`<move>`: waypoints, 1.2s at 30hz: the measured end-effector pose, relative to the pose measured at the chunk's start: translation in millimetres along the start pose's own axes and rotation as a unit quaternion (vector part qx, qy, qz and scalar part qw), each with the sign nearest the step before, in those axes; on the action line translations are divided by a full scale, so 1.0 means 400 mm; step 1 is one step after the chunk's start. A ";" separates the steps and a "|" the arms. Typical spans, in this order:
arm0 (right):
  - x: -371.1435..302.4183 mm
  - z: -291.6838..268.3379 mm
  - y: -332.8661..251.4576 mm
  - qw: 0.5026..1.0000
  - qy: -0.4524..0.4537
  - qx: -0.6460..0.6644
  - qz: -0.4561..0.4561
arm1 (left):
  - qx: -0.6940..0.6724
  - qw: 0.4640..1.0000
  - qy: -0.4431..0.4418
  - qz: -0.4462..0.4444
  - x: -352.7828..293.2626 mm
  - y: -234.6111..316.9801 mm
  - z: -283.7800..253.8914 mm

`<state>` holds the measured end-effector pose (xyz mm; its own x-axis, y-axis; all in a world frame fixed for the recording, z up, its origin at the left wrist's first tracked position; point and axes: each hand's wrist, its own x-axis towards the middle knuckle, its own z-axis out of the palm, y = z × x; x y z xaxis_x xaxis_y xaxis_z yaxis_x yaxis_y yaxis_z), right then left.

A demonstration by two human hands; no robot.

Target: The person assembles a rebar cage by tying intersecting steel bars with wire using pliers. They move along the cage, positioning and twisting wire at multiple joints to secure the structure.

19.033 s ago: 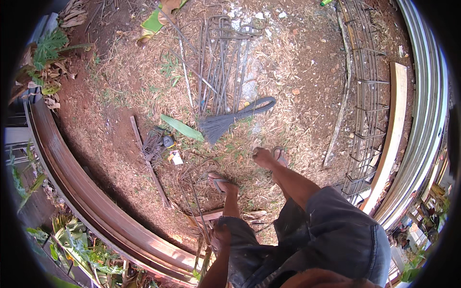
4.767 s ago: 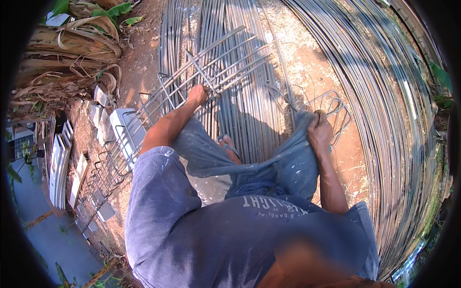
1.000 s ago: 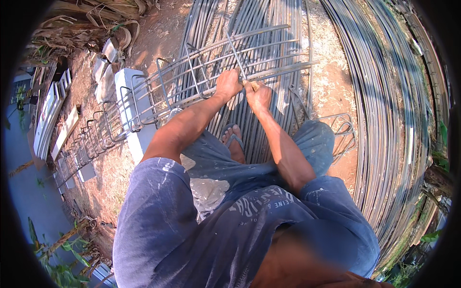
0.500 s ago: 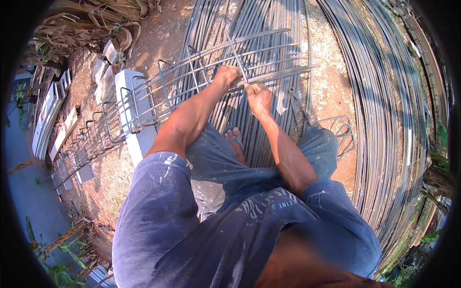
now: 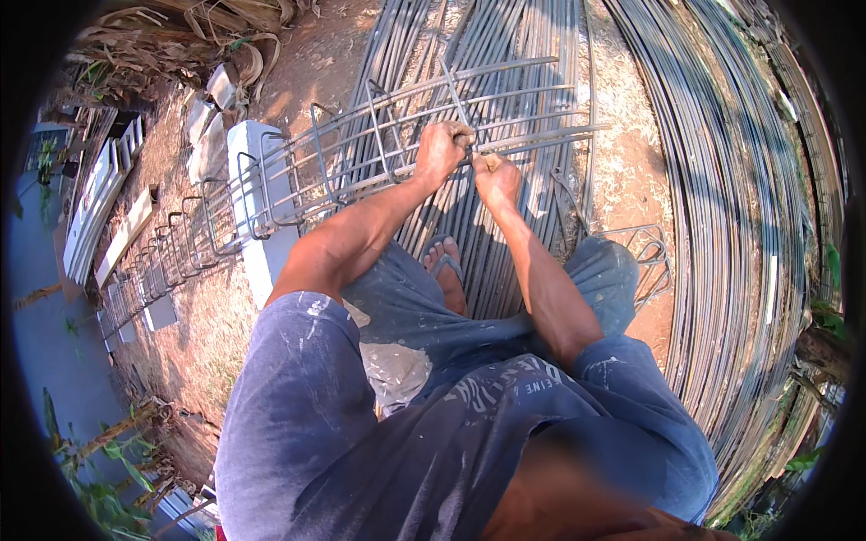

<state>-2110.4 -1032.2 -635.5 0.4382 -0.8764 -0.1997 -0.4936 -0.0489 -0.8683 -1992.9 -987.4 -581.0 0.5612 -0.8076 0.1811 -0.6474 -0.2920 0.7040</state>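
A long cage of steel rebar (image 5: 541, 137) with square stirrups crosses in front of me from the left. My left hand (image 5: 440, 153) is closed at the near bars, fingers bent beside a stirrup (image 5: 452, 86). Just right of it, my right hand (image 5: 498, 180) is pinched, thumb and fingers together at the nearest bar. The two sets of fingertips almost meet. Whatever lies between them is too small or hidden to name. Part of the cage rests over a white block (image 5: 267, 261) on the left.
Many loose steel bars (image 5: 492, 261) lie beneath the cage, around my sandalled foot (image 5: 446, 270). Another long bundle of bars (image 5: 722, 225) curves along the right. Bent wire stirrups (image 5: 648, 257) lie near my right knee. Pale panels (image 5: 95, 207) and dry leaves (image 5: 171, 32) are at the left.
The view has shifted slightly, so the cage sits a little farther right. My fingers have changed position at the same joint, the right hand's tips now just below the left hand's.
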 end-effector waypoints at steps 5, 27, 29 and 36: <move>0.010 0.003 -0.007 0.998 0.007 -0.069 0.000 | 0.145 0.945 -0.228 0.185 0.045 -0.002 -0.020; 0.140 -0.160 -0.121 0.910 -0.220 -0.351 -0.005 | -0.022 0.992 -0.125 0.001 -0.025 -0.005 -0.002; 0.081 -0.139 0.002 0.926 -0.223 -0.252 -0.172 | -0.005 0.991 -0.121 0.051 -0.016 -0.027 0.020; 0.009 -0.159 0.028 0.853 -0.376 0.290 0.215 | 0.005 0.989 -0.150 -0.004 -0.013 -0.017 -0.022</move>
<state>-2162.1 -1066.3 -617.1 0.7760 -0.1873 -0.6023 -0.3706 0.6373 -0.6757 -1986.9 -976.8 -580.5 0.3889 -0.9205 -0.0381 -0.6498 -0.3034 0.6969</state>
